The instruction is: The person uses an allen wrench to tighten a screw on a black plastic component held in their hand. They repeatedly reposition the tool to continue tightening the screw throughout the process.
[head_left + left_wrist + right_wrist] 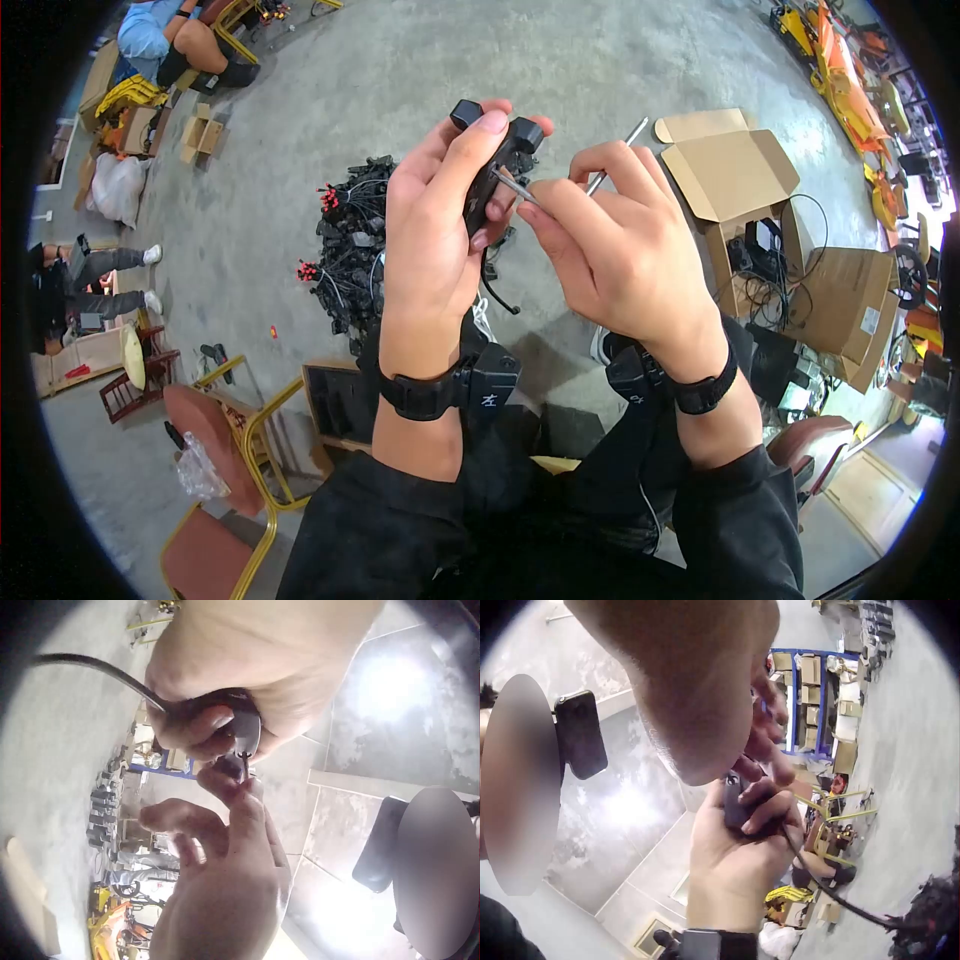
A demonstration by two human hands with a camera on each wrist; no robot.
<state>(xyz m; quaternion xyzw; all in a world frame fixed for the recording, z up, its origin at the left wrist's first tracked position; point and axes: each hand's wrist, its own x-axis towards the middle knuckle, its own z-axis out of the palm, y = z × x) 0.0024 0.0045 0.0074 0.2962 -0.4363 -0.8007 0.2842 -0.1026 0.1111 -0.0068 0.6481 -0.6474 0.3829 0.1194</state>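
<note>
My left hand (428,215) grips a black plastic device (484,195) with two stubby blocks at its top end, the thumb laid along it. A black cable (112,671) runs out of the device in the left wrist view. My right hand (625,235) pinches a thin metal hex key (517,187), whose other arm sticks up past the fingers. The key's tip meets the device's side face, at a small hole in the left wrist view. In the right wrist view, the device (739,814) sits in the left palm, partly covered by fingers.
A heap of black devices with red-tipped wires (350,240) lies on the floor beyond the left forearm. An open cardboard box (735,175) with black cables is at the right. Brown chairs (215,450) stand at lower left. Other people (190,50) are at the left edge.
</note>
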